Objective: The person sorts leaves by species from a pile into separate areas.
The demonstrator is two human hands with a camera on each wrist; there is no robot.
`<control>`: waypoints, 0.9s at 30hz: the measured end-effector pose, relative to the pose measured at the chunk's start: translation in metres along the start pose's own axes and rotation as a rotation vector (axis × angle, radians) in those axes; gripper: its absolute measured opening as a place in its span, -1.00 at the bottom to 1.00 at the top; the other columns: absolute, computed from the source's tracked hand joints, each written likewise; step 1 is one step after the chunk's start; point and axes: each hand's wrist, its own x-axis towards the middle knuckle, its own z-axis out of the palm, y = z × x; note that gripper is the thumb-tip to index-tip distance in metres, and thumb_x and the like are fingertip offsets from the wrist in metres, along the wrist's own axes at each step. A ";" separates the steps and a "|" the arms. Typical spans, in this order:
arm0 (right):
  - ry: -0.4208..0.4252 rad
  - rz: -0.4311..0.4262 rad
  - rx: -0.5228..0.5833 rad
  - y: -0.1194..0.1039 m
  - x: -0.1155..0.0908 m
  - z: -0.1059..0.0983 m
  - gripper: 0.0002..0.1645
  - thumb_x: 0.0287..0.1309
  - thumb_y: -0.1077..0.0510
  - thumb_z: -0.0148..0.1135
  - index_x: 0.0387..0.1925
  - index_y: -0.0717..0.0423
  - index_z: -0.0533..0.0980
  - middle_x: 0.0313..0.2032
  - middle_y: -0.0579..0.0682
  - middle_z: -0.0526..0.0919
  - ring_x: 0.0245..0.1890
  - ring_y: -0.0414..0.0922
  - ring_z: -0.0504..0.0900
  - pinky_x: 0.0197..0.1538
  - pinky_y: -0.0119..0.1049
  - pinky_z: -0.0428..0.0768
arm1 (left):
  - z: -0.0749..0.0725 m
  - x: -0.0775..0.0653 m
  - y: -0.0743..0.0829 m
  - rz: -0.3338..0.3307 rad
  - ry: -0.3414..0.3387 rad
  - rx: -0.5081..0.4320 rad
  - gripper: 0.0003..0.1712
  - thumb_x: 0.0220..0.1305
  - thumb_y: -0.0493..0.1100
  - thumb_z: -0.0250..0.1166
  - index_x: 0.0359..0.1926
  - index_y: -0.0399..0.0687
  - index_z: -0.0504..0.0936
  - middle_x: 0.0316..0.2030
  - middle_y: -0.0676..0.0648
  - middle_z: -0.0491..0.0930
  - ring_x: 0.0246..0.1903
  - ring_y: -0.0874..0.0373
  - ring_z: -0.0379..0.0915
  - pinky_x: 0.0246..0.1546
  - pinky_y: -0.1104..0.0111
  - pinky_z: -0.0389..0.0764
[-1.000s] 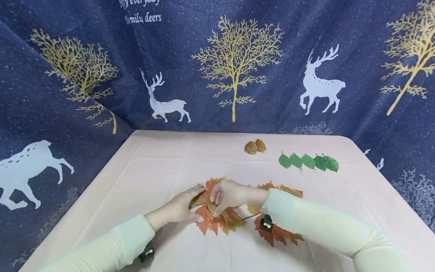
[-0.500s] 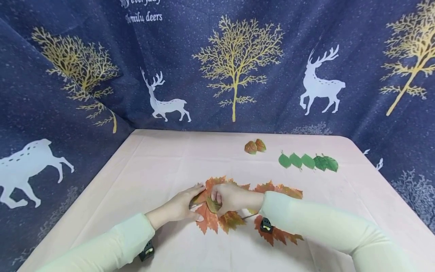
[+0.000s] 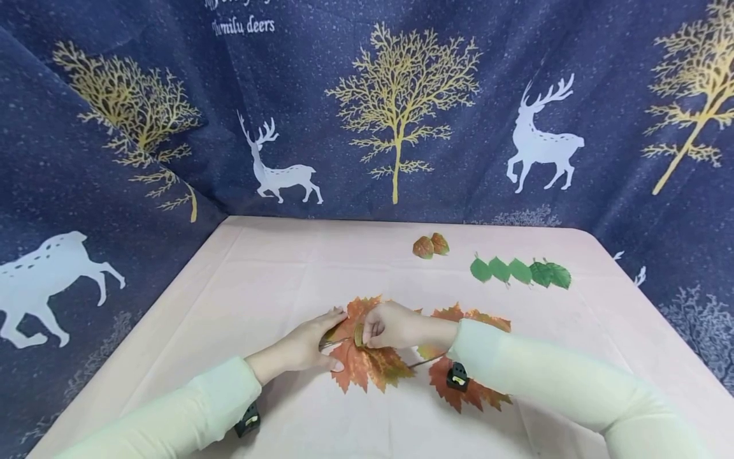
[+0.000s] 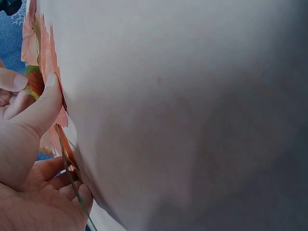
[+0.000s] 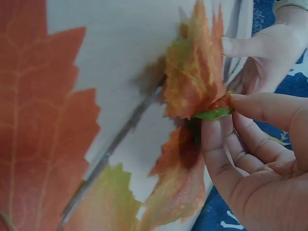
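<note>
Between the thumb and fingertips of my right hand (image 3: 395,326) a small orange-and-green leaf (image 5: 217,109) is pinched, held on edge above a large orange maple leaf (image 3: 358,363). That maple leaf lies on the table, its middle partly covered by the right hand. My left hand (image 3: 304,344) rests at the maple leaf's left side, fingers and thumb spread apart; in the left wrist view its thumb (image 4: 48,98) touches the leaf edge. A thin stem (image 4: 70,175) crosses in front of the left fingers.
Another orange maple leaf (image 3: 467,390) lies partly under the right forearm. Farther back are two small reddish-brown leaves (image 3: 423,247) and a row of several green leaves (image 3: 520,271). Behind the pale tablecloth (image 3: 275,268) hangs a dark blue deer-print curtain (image 3: 355,140).
My right hand has turned the small leaf from showing its broad face to standing nearly edge-on, and has shifted slightly right. My left hand stays in place.
</note>
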 end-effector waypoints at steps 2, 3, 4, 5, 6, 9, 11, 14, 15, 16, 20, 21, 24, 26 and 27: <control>0.013 -0.002 0.005 -0.001 -0.002 -0.003 -0.89 0.18 0.30 0.28 -0.43 0.08 0.63 -0.48 -0.16 0.63 -0.44 -0.30 0.55 -0.33 -0.47 0.57 | 0.000 0.000 0.000 -0.002 -0.003 -0.005 0.06 -0.01 -0.09 0.53 0.43 -0.27 0.17 0.45 -0.30 0.09 0.43 -0.27 0.01 0.38 -0.14 0.15; 0.021 -0.005 0.013 -0.002 -0.003 -0.004 -0.89 0.19 0.29 0.27 -0.43 0.08 0.63 -0.48 -0.16 0.63 -0.43 -0.29 0.55 -0.32 -0.46 0.57 | 0.000 0.000 0.000 -0.003 -0.004 -0.007 0.06 -0.01 -0.09 0.53 0.43 -0.27 0.17 0.45 -0.30 0.09 0.43 -0.27 0.01 0.39 -0.14 0.15; 0.027 -0.002 0.025 -0.002 -0.004 -0.006 -0.89 0.20 0.28 0.27 -0.42 0.08 0.63 -0.47 -0.16 0.63 -0.43 -0.28 0.55 -0.31 -0.44 0.57 | -0.001 0.000 0.000 -0.005 -0.007 -0.009 0.06 -0.01 -0.09 0.53 0.44 -0.27 0.17 0.45 -0.30 0.08 0.43 -0.26 0.00 0.39 -0.14 0.14; 0.037 -0.002 0.037 -0.003 -0.004 -0.007 -0.90 0.21 0.28 0.26 -0.41 0.08 0.63 -0.46 -0.15 0.62 -0.41 -0.27 0.55 -0.30 -0.43 0.57 | -0.001 0.000 0.000 -0.005 -0.008 -0.012 0.06 -0.01 -0.09 0.53 0.43 -0.27 0.17 0.45 -0.31 0.08 0.44 -0.26 0.00 0.39 -0.14 0.14; 0.045 0.006 0.058 -0.003 -0.005 -0.009 -0.91 0.22 0.27 0.26 -0.40 0.08 0.63 -0.45 -0.15 0.63 -0.41 -0.26 0.55 -0.29 -0.43 0.57 | -0.001 0.000 0.000 -0.003 -0.010 -0.012 0.06 -0.01 -0.09 0.53 0.43 -0.28 0.17 0.45 -0.31 0.08 0.44 -0.26 -0.01 0.39 -0.14 0.14; 0.070 0.024 0.140 -0.001 -0.006 -0.013 -0.93 0.22 0.28 0.25 -0.37 0.13 0.62 -0.43 -0.10 0.64 -0.41 -0.23 0.55 -0.30 -0.40 0.57 | -0.002 0.000 0.001 0.007 -0.013 -0.003 0.05 -0.01 -0.10 0.53 0.43 -0.30 0.18 0.45 -0.33 0.09 0.43 -0.27 -0.01 0.38 -0.14 0.14; 0.090 0.034 0.180 0.001 -0.006 -0.016 -0.93 0.23 0.28 0.24 -0.36 0.14 0.62 -0.43 -0.06 0.65 -0.42 -0.23 0.56 -0.30 -0.40 0.58 | -0.002 0.000 0.001 0.011 -0.014 0.000 0.04 0.00 -0.11 0.53 0.43 -0.31 0.18 0.45 -0.33 0.09 0.43 -0.27 -0.01 0.39 -0.14 0.14; 0.118 0.042 0.198 0.002 -0.006 -0.020 -0.93 0.24 0.28 0.23 -0.35 0.15 0.62 -0.42 -0.04 0.67 -0.42 -0.22 0.57 -0.30 -0.40 0.58 | -0.002 0.001 0.001 0.007 -0.014 0.006 0.04 0.00 -0.11 0.52 0.43 -0.29 0.18 0.45 -0.32 0.09 0.43 -0.26 0.00 0.39 -0.13 0.15; 0.129 0.047 0.202 0.002 -0.006 -0.022 -0.93 0.24 0.27 0.23 -0.34 0.15 0.62 -0.41 -0.04 0.67 -0.43 -0.20 0.58 -0.30 -0.39 0.58 | -0.001 0.001 0.001 0.004 -0.014 0.005 0.04 0.00 -0.12 0.52 0.43 -0.29 0.18 0.45 -0.32 0.09 0.43 -0.26 0.00 0.39 -0.13 0.15; 0.140 0.052 0.206 0.002 -0.006 -0.024 -0.93 0.25 0.27 0.23 -0.34 0.15 0.62 -0.41 -0.03 0.67 -0.43 -0.19 0.59 -0.30 -0.36 0.59 | -0.001 0.001 0.001 0.001 -0.014 0.006 0.04 0.00 -0.12 0.52 0.43 -0.29 0.18 0.45 -0.31 0.09 0.43 -0.26 0.01 0.38 -0.13 0.15; 0.184 0.082 0.234 0.004 -0.004 -0.030 -0.93 0.24 0.25 0.24 -0.32 0.15 0.63 -0.41 -0.01 0.70 -0.45 -0.16 0.60 -0.34 -0.30 0.59 | -0.002 0.001 0.002 -0.014 -0.012 -0.001 0.04 0.00 -0.12 0.52 0.43 -0.27 0.18 0.45 -0.30 0.09 0.44 -0.25 0.01 0.38 -0.14 0.15; 0.196 0.094 0.243 0.004 -0.003 -0.031 -0.93 0.24 0.24 0.24 -0.32 0.16 0.63 -0.41 -0.01 0.71 -0.45 -0.17 0.60 -0.34 -0.29 0.59 | -0.002 0.001 0.002 -0.020 -0.012 -0.003 0.04 0.00 -0.12 0.52 0.44 -0.27 0.18 0.46 -0.29 0.08 0.44 -0.25 0.00 0.39 -0.13 0.15; 0.231 0.119 0.240 0.006 -0.001 -0.036 -0.92 0.23 0.23 0.26 -0.32 0.15 0.65 -0.40 -0.03 0.72 -0.38 -0.22 0.59 -0.31 -0.35 0.54 | -0.002 0.001 0.003 -0.031 -0.013 -0.006 0.04 0.00 -0.13 0.52 0.44 -0.25 0.17 0.46 -0.28 0.08 0.44 -0.24 0.00 0.39 -0.13 0.14; 0.248 0.133 0.240 0.006 -0.001 -0.039 -0.91 0.23 0.22 0.26 -0.31 0.15 0.65 -0.38 -0.02 0.73 -0.35 -0.24 0.59 -0.28 -0.37 0.54 | -0.001 0.001 0.003 -0.033 -0.014 -0.007 0.04 0.00 -0.13 0.52 0.44 -0.25 0.17 0.46 -0.28 0.08 0.44 -0.23 0.00 0.40 -0.12 0.13; 0.257 0.136 0.242 0.007 0.000 -0.041 -0.91 0.23 0.22 0.26 -0.30 0.16 0.66 -0.38 -0.02 0.73 -0.34 -0.24 0.59 -0.27 -0.37 0.54 | -0.001 0.001 0.003 -0.032 -0.014 -0.007 0.04 0.00 -0.14 0.52 0.44 -0.25 0.17 0.46 -0.28 0.08 0.44 -0.23 -0.01 0.40 -0.12 0.13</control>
